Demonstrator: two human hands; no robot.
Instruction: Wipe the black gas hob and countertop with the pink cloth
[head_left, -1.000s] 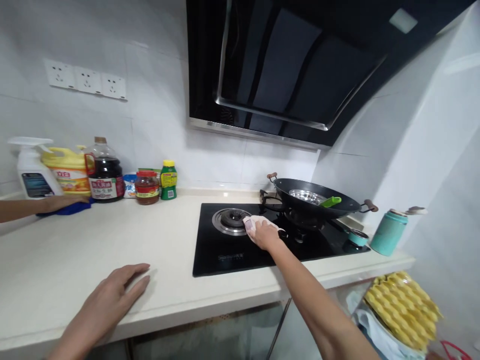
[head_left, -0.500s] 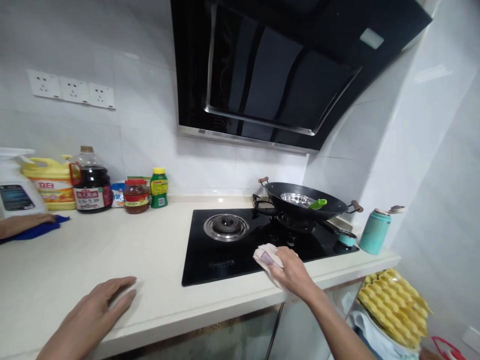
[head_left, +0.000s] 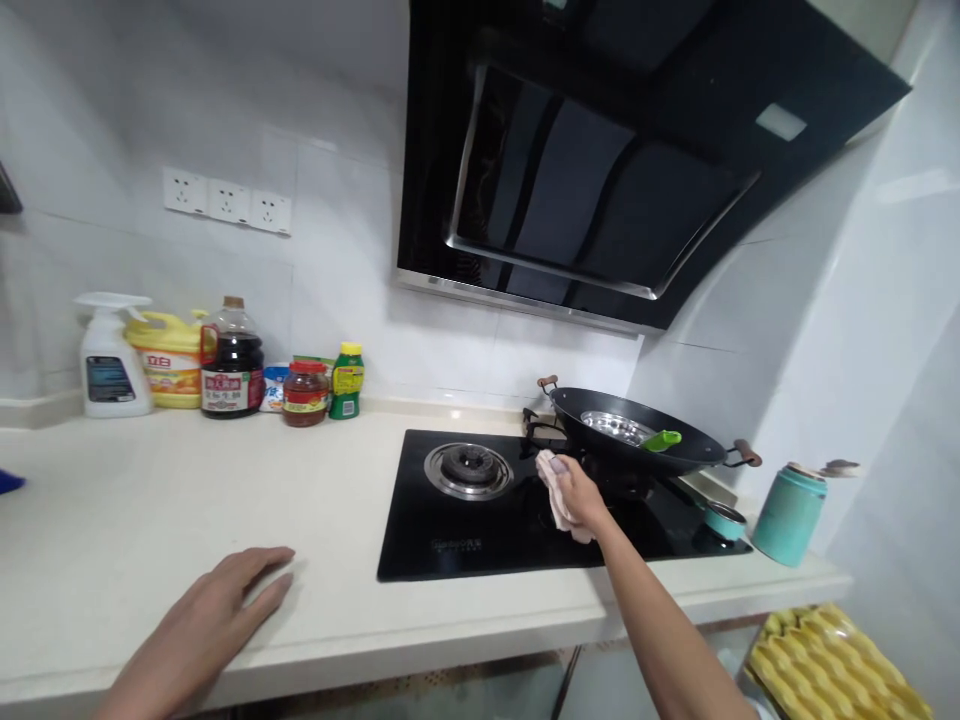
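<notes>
While I watch through the head camera, the right hand pinches a pale pinkish cloth between thumb and fingers, bunched over the black glass gas hob, between the left burner and the wok; how firmly it presses, I cannot tell. I have the left hand at the front of the cream countertop, palm down, its thumb and fingers spread apart. On the hob's front, pale brand lettering ends in Chinese characters too blurred for me to read. Along the wall I make out a white spray bottle with a dark label too small to read, a yellow detergent jug marked 立白, and a soy sauce bottle whose label reads 生抽. Next come a blue-and-white packet, partly hidden, a red-lidded jar with unreadable print, and a yellow-capped green bottle showing a barcode. Above them are 3 socket plates. The wok has 2 wooden-gripped handles and contains a perforated steel utensil and a green handle. To its right I see a turquoise canister, with a yellow egg tray below counter level.
</notes>
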